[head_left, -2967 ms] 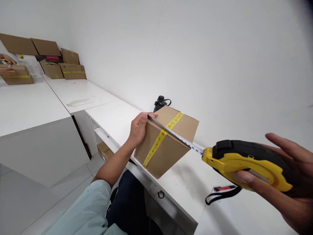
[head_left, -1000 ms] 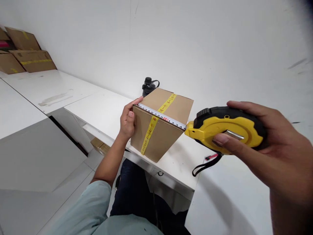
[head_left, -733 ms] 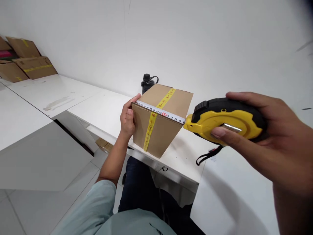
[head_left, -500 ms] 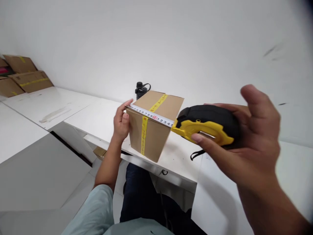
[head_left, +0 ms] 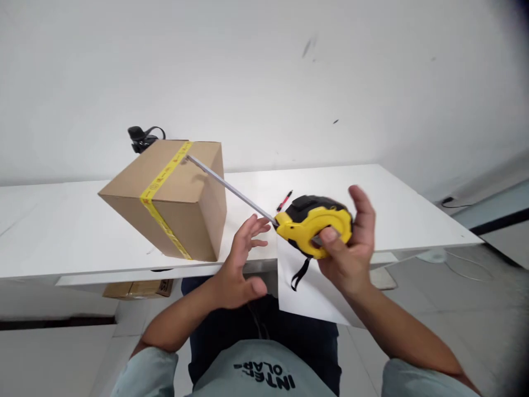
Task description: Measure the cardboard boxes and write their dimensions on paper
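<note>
My right hand (head_left: 351,248) grips a yellow and black tape measure (head_left: 316,220), its thumb across the yellow side. A black wrist strap hangs below the case. From its mouth the metal blade (head_left: 235,190) slants up and left, its free end over the top of the cardboard box (head_left: 173,220); whether it touches the box I cannot tell. The closed box stands on the white table, with yellow tape across its top and down the front. My left hand (head_left: 242,264), fingers apart and holding nothing, is right of the box, just below the blade.
Behind the box a black bottle (head_left: 142,140) lies partly hidden. On the white table (head_left: 372,209) there is a red and black pen (head_left: 285,200). A white sheet (head_left: 301,292) overhangs the front edge. Another cardboard box (head_left: 138,288) sits beneath the table.
My left hand has let go of the tape's end at the box's left edge and moved right. The blade has lifted off the box's front edge. My view has turned right.
</note>
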